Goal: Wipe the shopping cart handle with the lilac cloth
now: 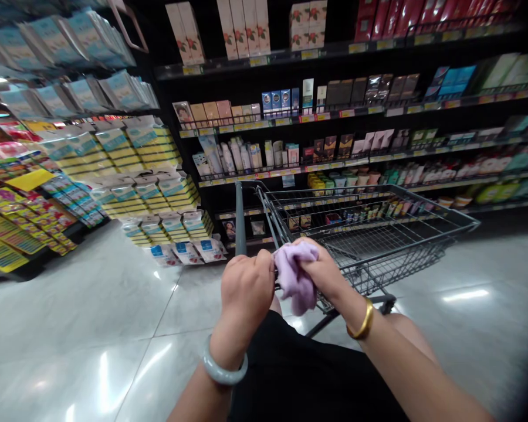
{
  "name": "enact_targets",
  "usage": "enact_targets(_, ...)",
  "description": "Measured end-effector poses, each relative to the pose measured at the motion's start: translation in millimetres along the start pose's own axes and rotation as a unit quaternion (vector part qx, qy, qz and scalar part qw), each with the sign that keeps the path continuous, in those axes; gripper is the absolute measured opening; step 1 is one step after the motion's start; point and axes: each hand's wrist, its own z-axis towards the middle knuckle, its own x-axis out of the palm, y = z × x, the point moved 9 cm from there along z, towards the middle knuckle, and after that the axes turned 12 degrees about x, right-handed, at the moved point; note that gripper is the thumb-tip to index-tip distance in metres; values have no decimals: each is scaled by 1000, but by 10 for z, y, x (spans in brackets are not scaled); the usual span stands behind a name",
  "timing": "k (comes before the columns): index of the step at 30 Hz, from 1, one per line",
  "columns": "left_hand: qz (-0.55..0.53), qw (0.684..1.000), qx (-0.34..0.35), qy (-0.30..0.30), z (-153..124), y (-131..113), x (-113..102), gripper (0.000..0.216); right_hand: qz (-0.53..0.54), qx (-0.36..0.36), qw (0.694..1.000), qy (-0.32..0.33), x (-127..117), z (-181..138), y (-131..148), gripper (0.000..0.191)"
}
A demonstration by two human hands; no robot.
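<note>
1. So the lavender cloth [297,281] sits just below the middle of the frame, bunched up and creased, with its loose end hanging down.
2. Right hand [323,266] definitely has it: grip closed, cloth pinched under the thumb.
3. Left hand [249,287] is balled into a fist right beside it, touching the cloth's edge. Whether that grip has cloth, cart or nothing inside, can't tell, knuckles are in the way.
4. Both fists are at the near end of the shopping cart [391,269], which stretches off to centre right. Its grey bar [240,217] runs up from behind the left fist, no cloth on that stretch.
5. Progress? Getting hold of the cloth is done. Setting it down isn't. My read is mid-job, but honestly no clue how much is left, since nothing visible marks finished bits.
6. Stocked shelves [268,174] fill the upper frame, and both hands are well clear of them.
</note>
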Motion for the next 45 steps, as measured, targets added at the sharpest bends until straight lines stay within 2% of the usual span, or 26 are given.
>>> enact_targets(1,1,1000,-1,3,1,2,1,22,-3,17,1000,-24,-40,19,-37,15)
enact_targets(3,-2,1000,-3,7,4,6,4,22,-44,-5,998,-43,-44,-22,31,14)
enact_targets(6,-10,1000,-9,12,1,16,14,20,-108,-93,990,17,107,-166,255,23)
enact_targets(9,-7,1000,-12,10,-7,9,9,21,-120,-89,987,63,144,-122,252,23)
enact_targets(10,-4,1000,-10,8,-8,0,5,22,-122,-75,989,44,93,-50,216,23)
enact_targets(12,1,1000,-6,3,-9,-18,-6,23,-130,-73,988,-51,-83,98,196,24)
enact_targets(14,5,1000,-4,0,-7,-28,-11,23,-128,-114,973,-157,-225,163,269,27)
enact_targets(16,6,1000,1,-2,-3,-35,-9,23,-123,-164,959,-193,-212,179,355,33)
enact_targets(18,4,1000,10,-1,-2,-42,2,23,-153,-180,962,-135,-45,228,367,37)
enact_targets(19,1,1000,15,0,-4,-44,10,23,-175,-163,967,-91,46,262,317,38)
enact_targets(21,-10,1000,21,5,-12,-37,26,23,-212,-95,973,-8,160,308,124,39)
enact_targets(23,-24,999,18,18,-18,-13,39,22,-219,-33,975,28,144,298,-69,41)
enact_targets(25,-46,998,21,47,-6,9,59,23,-206,-13,978,39,88,264,-178,38)
enact_targets(28,-86,989,39,115,65,42,107,24,-189,-24,981,36,40,308,-223,27)
enact_targets(31,-106,982,39,149,227,164,138,24,-193,-53,979,-36,-39,560,-131,26)
enact_targets(33,-107,983,42,144,377,272,164,25,-201,-71,972,-99,-82,765,-16,37)
enact_targets(35,-106,984,48,136,516,376,224,25,-229,-81,963,-118,-25,909,92,46)
enact_targets(37,-101,984,49,138,609,471,311,26,-284,-94,950,-85,138,936,177,45)
enact_targets(40,-102,983,44,146,659,568,419,27,-374,-134,917,-34,350,800,257,33)
enact_targets(42,-110,982,35,149,663,616,463,27,-413,-145,899,-14,387,771,263,29)
enact_targets(45,-115,982,30,147,699,679,510,27,-424,-120,898,-11,305,982,236,29)
